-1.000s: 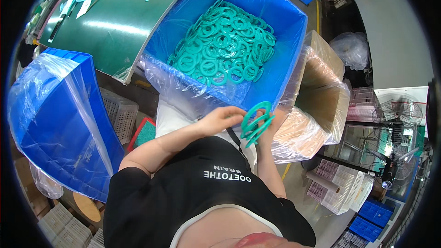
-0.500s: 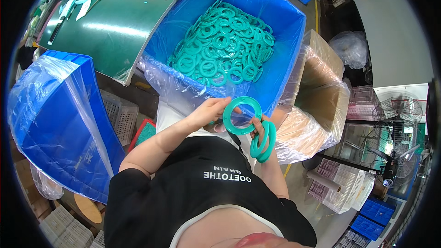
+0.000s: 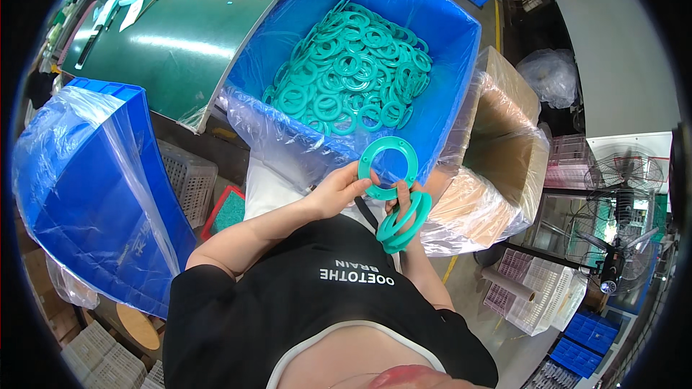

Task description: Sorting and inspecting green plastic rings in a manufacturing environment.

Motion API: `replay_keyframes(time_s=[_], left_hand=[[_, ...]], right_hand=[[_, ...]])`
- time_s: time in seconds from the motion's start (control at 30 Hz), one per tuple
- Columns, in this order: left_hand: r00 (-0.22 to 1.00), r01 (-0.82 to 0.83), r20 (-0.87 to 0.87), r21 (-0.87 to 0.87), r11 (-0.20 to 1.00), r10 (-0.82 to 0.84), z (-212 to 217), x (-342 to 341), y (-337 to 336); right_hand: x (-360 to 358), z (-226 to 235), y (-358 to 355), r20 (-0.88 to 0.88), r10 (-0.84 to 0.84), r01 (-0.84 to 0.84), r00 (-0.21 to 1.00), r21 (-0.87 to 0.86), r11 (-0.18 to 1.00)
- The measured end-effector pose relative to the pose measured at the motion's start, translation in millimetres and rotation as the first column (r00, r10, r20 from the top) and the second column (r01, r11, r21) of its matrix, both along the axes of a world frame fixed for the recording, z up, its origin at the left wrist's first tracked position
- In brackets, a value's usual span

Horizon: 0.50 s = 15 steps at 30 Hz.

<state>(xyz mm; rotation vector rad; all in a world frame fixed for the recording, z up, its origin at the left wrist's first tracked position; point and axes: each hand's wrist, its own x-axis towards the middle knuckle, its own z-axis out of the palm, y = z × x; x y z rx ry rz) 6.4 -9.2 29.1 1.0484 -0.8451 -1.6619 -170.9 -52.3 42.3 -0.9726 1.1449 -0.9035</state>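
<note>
My left hand pinches the lower left edge of a flat teal plastic ring, held face-up in front of my chest. My right hand is mostly hidden behind a small bunch of teal rings that it grips on edge, just below and right of the single ring. Both hands hover at the near wall of a large blue bin lined with clear plastic and filled with several loose teal rings.
A second blue bin with a clear liner stands at my left. A cardboard box lined with plastic sits at my right. A green worktable lies behind the bins. White and blue crates and a fan are at the lower right.
The single ring has been separated from the bunch and lifted by my left hand, turning from edge-on to face-up. My right hand has kept the remaining rings low.
</note>
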Motion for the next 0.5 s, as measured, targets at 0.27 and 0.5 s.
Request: replay_keyframes(time_s=[0.27, 0.5], left_hand=[[0.995, -0.066, 0.076, 0.070, 0.995, 0.061, -7.3, -3.2, -2.2], [0.990, 0.101, 0.111, -0.168, 0.981, -0.083, 14.5, 6.5, -2.9]], right_hand=[[-1.7, -5.9, 0.3, -0.223, 0.018, -0.088, 0.975, -0.310, 0.947], [-22.6, 12.1, -15.0, -0.095, 0.110, -0.115, 0.989, -0.051, 0.992]])
